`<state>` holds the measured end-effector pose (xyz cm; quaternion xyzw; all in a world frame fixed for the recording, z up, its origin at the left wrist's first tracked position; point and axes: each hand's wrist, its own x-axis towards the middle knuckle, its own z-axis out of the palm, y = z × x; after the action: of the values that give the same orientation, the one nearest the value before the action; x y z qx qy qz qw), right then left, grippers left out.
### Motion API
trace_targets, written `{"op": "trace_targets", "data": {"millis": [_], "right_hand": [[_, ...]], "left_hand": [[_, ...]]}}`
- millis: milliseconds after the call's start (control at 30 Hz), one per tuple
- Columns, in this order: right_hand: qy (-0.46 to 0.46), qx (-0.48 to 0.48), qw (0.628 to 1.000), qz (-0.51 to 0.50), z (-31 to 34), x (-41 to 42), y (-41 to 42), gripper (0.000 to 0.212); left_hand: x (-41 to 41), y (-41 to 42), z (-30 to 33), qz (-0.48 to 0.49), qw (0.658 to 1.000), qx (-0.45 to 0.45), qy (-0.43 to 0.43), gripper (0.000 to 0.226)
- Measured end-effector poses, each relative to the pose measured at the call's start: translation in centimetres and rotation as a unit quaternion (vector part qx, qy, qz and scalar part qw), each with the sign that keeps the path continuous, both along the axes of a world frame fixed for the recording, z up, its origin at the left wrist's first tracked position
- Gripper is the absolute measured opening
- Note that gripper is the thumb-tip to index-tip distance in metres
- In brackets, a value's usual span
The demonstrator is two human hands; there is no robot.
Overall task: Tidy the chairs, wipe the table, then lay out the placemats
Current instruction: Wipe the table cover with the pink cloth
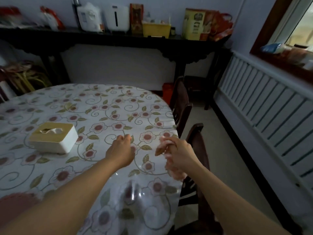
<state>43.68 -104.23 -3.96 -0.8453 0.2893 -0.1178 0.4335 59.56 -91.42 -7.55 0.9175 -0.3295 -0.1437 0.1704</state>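
A round table with a floral cloth under clear plastic fills the left and middle. My right hand hovers over its right edge, shut on a pink cloth that hangs below the fist. My left hand is over the table a little to the left, fingers curled, with nothing in it. Two dark wooden chairs stand at the table's right side, one further back and one nearer, both tucked close to the edge.
A white tissue box with a tan lid sits on the table's left part. A dark console table loaded with boxes and appliances runs along the back wall. A white radiator lines the right wall, with a strip of floor beside it.
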Motion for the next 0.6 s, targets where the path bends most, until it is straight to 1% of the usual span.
{"op": "trace_targets", "data": {"millis": [100,167,200,300,367,500,600], "right_hand": [[-0.033,0.034,0.998,0.033,1.5,-2.9,-3.4,0.03],[-0.035,0.016,0.997,0.062,2.1,-4.5,-5.9,0.031],[-0.048,0.024,0.997,0.062,2.3,-5.1,-6.9,0.031],[-0.102,0.071,0.991,0.058,3.1,-6.2,-9.8,0.041],[-0.115,0.078,0.988,0.065,3.3,-6.2,-11.7,0.046],[-0.109,0.082,0.987,0.083,3.0,-4.8,-15.7,0.049],[-0.091,0.061,0.99,0.09,2.2,-2.4,-19.2,0.041]], "left_hand": [[-3.6,-2.6,0.6,0.036,0.999,0.008,-0.002,0.049],[-5.9,-4.8,1.0,0.05,0.999,0.005,-0.005,0.051],[-6.7,-5.7,1.2,0.054,0.999,0.001,-0.004,0.051],[-8.7,-8.8,1.9,0.06,0.998,0.001,0.0,0.052],[-9.1,-10.6,2.2,0.066,0.998,0.009,-0.006,0.051],[-7.6,-13.8,2.1,0.09,0.996,0.019,-0.004,0.052],[-5.2,-16.4,1.0,0.119,0.993,0.017,0.004,0.052]]}}
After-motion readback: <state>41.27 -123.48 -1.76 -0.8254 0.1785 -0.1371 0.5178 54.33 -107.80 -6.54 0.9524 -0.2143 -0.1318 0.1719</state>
